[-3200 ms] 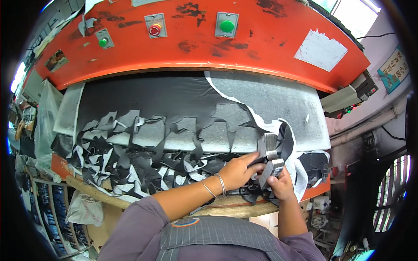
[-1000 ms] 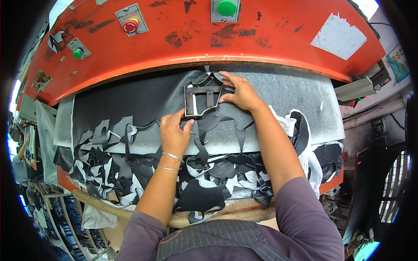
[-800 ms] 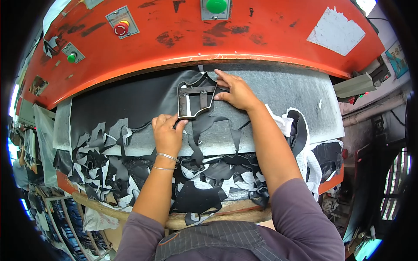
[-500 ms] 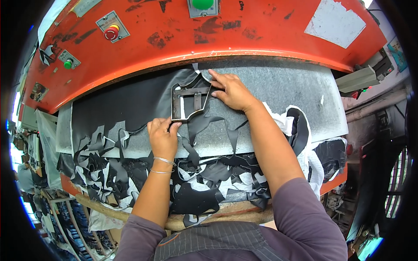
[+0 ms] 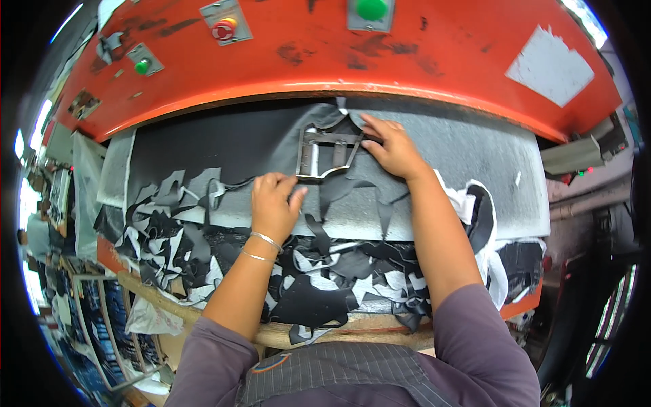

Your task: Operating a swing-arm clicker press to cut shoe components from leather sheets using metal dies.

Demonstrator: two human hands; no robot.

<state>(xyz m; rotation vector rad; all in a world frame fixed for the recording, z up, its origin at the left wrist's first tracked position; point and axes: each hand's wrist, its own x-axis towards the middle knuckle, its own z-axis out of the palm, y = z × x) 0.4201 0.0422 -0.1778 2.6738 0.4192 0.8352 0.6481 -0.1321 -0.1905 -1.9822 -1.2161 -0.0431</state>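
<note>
**Hands on the die, under the red press**

Red press housing is arching over the grey sheet where we are working. We are pressing our right hand flat on the sheet, fingers stretched out and touching the right edge of the metal die; nothing is clasped in it. We are curling our left hand loosely just below and left of the die, thumb and fingertips reaching its lower left corner; whether they are pinching the die or the sheet under it, we cannot tell. The die is lying flat on the sheet, near the far edge, just under the press head. Two thin bangles are circling our left wrist. Nearer to us, black and grey offcuts are piling up along the front of the bed. Green buttons and a red button are sitting on the housing above.
</note>
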